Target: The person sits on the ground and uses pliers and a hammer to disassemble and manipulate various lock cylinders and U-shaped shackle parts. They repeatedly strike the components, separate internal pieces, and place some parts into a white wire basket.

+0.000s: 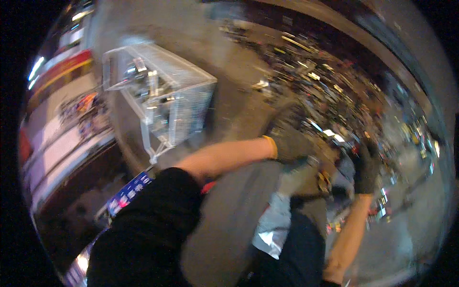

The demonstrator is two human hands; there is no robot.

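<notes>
Both of my hands are in dark work gloves and blurred by motion. My left hand (299, 146) reaches across the middle, with a yellow cuff at its wrist. Its fingers are smeared, beside a pale, crumpled, shiny sheet or bag (275, 222) that hangs below it; whether the hand grips it I cannot tell. Farther right, my right hand (367, 167) is raised beside the scrap pile (325, 86), its fingers too blurred to read. A small dark and red spot shows near its fingertips, too smeared to name. Between the hands lie brownish and grey shapes I cannot make out.
A white wire-mesh cage cart (186, 95) holding metallic pieces stands at the left on the concrete floor (191, 28). Beyond it are light-coloured boxes or bags (57, 138). A blue printed sign (128, 193) is below the cart. Mixed scrap spreads over the floor at right.
</notes>
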